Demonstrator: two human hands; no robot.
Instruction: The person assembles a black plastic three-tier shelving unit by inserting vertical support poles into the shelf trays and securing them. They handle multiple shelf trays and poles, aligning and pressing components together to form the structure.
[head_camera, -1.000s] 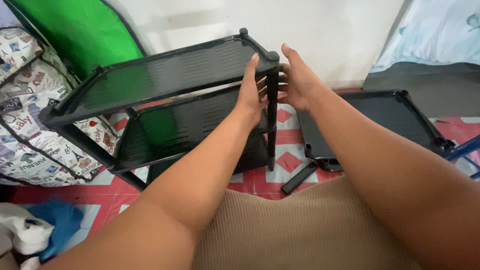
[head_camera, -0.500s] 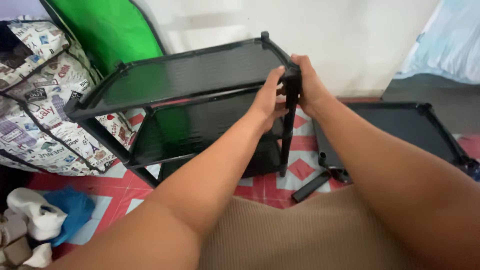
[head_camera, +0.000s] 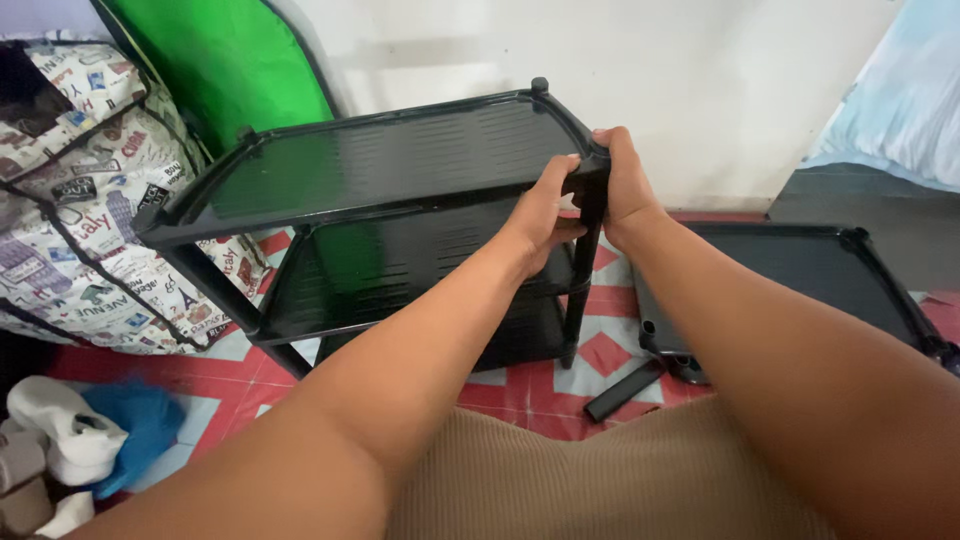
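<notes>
A black plastic shelf rack (head_camera: 380, 165) with three tiers stands on the tiled floor in front of me. Both hands meet at its near right corner post (head_camera: 582, 270). My left hand (head_camera: 545, 215) grips the corner from the left, thumb under the top tray's edge. From the right, my right hand (head_camera: 622, 185) wraps over the same corner and the top of the post. A spare black shelf tray (head_camera: 800, 280) lies flat on the floor to the right, and a short loose black post (head_camera: 622, 390) lies beside it.
A printed zip bag (head_camera: 90, 200) and a green panel (head_camera: 235, 60) stand at the left, against the white wall. White and blue cloth items (head_camera: 90, 435) lie at the bottom left. A tan ribbed garment (head_camera: 580, 480) covers my lap. Light blue bedding (head_camera: 900, 100) is at the right.
The view has shifted, so the rack sits further right and closer. My hands have closed tighter around the corner post; a second ago the fingers were looser and more spread.
</notes>
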